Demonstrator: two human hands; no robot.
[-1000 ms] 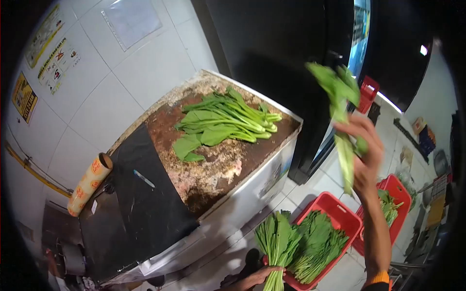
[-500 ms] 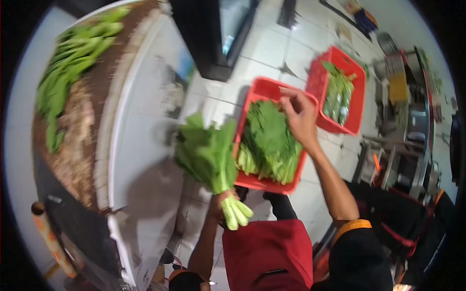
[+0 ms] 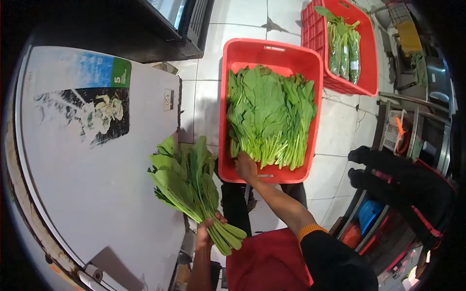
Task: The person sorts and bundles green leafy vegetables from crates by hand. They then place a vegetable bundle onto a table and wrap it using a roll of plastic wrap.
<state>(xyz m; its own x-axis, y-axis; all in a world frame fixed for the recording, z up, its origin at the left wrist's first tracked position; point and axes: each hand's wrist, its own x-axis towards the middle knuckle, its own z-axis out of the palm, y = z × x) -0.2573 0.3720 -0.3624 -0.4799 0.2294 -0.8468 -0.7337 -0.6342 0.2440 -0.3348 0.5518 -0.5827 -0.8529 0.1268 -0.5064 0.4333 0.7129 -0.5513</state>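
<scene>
My left hand (image 3: 208,227) is closed around the stems of a bunch of leafy greens (image 3: 189,184). The bunch tilts up and left, with its pale cut stalks sticking out below my fist. My right hand (image 3: 246,167) is inside the near left corner of a red crate (image 3: 252,52), its fingers curled at the stalk ends of the greens there. More leafy greens (image 3: 267,109) lie side by side in this crate, leaves away from me and stalks toward me. The tips of my right fingers are partly hidden.
A second red crate (image 3: 371,72) holds bagged greens (image 3: 344,53) at the upper right. To the left is a white appliance (image 3: 141,184) with a worn sticker. A dark cabinet (image 3: 189,34) stands beyond it. Shelving and a person's dark-clothed legs (image 3: 393,174) are at the right.
My right hand has dropped from above the crate to its near left corner. The view has shifted; the greens on the board at the left are out of sight. My left hand still holds its bunch.
</scene>
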